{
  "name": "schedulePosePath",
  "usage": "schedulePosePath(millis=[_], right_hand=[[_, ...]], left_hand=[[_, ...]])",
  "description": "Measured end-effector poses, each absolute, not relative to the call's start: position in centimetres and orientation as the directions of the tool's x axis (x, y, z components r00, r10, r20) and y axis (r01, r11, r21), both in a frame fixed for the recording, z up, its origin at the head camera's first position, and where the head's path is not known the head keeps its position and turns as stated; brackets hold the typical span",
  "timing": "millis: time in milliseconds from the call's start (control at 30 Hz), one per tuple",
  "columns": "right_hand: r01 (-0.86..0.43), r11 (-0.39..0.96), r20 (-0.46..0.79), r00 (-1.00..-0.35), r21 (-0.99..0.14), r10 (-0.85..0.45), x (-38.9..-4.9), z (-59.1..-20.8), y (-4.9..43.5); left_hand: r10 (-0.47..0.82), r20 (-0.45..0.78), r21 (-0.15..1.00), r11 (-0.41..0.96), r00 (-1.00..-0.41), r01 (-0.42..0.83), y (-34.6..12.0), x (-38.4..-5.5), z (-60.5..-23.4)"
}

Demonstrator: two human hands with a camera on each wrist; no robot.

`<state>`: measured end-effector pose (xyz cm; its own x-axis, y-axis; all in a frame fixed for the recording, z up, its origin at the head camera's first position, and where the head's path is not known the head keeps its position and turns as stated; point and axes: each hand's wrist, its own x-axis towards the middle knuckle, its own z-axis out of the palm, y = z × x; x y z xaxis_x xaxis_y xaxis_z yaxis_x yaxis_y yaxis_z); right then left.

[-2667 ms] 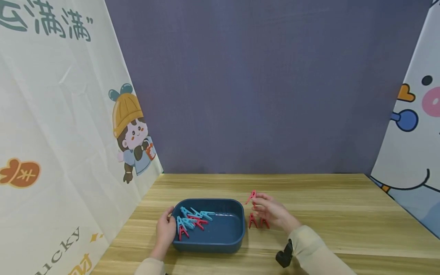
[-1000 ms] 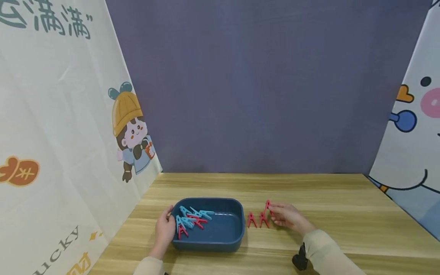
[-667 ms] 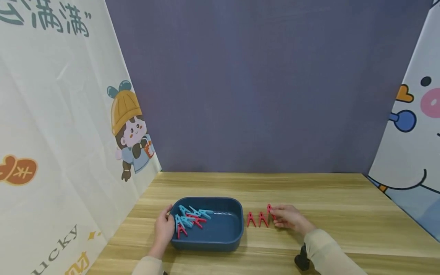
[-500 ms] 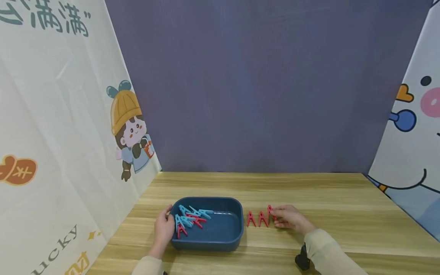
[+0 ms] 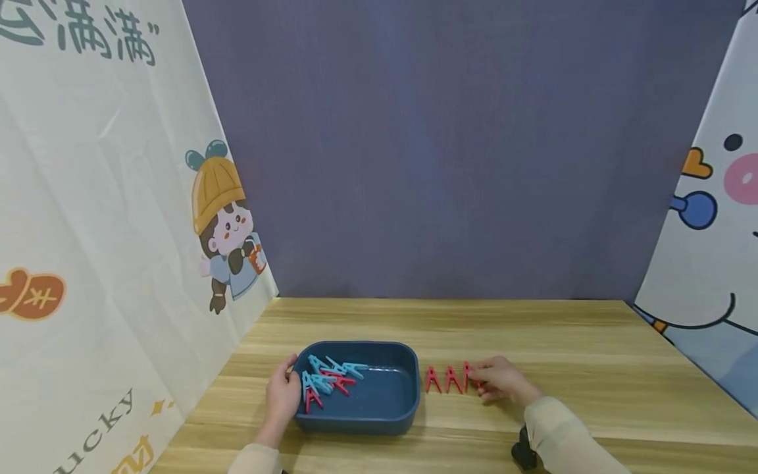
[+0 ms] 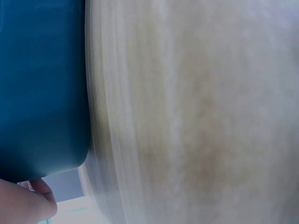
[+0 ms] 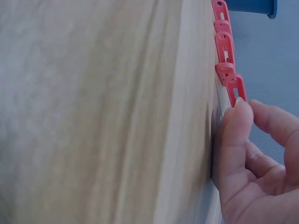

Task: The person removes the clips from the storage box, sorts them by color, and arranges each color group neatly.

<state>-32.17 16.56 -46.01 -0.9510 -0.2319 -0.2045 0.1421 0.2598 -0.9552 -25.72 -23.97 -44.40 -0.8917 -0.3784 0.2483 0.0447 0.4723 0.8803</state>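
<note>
My left hand (image 5: 283, 393) grips the left end of a dark blue bin (image 5: 385, 428), its fingers at the rim; in the left wrist view the bin's wall (image 6: 44, 93) fills the upper left. Inside the bin lie several light blue clothespins (image 5: 355, 367) and red clothespins (image 5: 312, 398), heaped toward the left. On the table to the right, two red clothespins (image 5: 433, 380) stand side by side like letter A's. Beside them my right hand (image 5: 500, 380) pinches a third red clothespin (image 7: 236, 88) between thumb and forefinger, low at the tabletop and in line with the pair.
The wood-grain table (image 5: 562, 349) runs back to a dark blue-grey backdrop (image 5: 450, 164). A printed white sheet (image 5: 118, 217) hangs at the left, another cartoon panel (image 5: 699, 276) at the right. A black device (image 5: 524, 451) sits at my right wrist.
My right hand has moved right and down with the red clothespin, from above the standing pair to the table beside them. The left hand has kept its hold on the bin.
</note>
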Motion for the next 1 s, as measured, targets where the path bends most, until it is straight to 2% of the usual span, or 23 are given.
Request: schedulePosePath(millis=[433, 1000], right_hand=[[0.159, 0.288, -0.209, -0.966, -0.944, -0.153, -31.97, -46.17, 16.09], [0.155, 0.294, -0.206, -0.967, -0.943, -0.149, -31.85, -45.77, 16.11]], left_hand=[[-0.384, 0.221, 0.887, 0.461, -0.896, 0.022, -23.97, -25.73, -44.38], [-0.393, 0.262, 0.879, 0.474, -0.882, 0.049, -23.91, -25.88, -44.44]])
